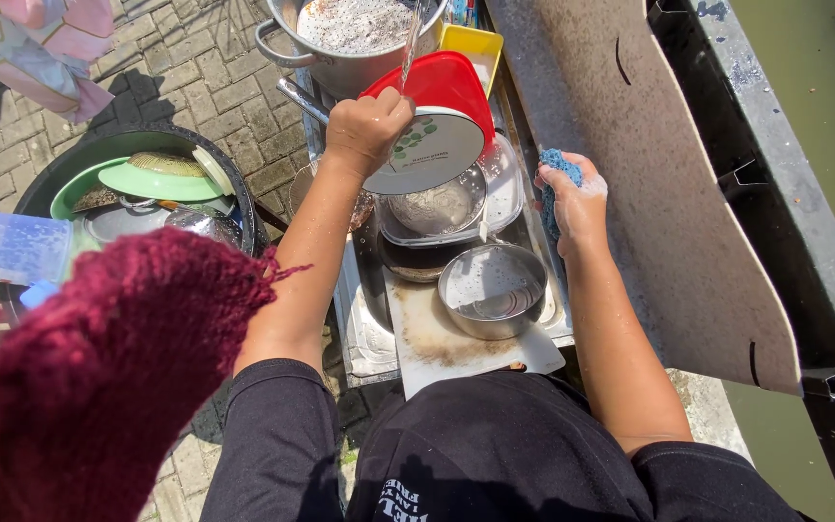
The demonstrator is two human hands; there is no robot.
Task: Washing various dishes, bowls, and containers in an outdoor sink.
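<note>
My left hand (367, 126) grips a white plate with a green pattern (432, 150) by its rim, held tilted over a pile of dishes in the sink (364, 333). A thin stream of water (411, 43) falls onto that hand. My right hand (577, 198), soapy, is closed around a blue sponge (555, 174) just right of the pile. Under the plate sit a clear glass bowl (437, 208) and a dark pan (417, 261). A steel bowl (492, 290) rests on a stained white cutting board (437, 343) nearer to me.
A red lid (437, 82), a yellow tub (473, 43) and a large steel pot (335, 48) stand at the far end. A black basin (128, 145) holding green plates sits on the brick paving, left. A brown board (669, 193) leans on the right, next to a dark rail.
</note>
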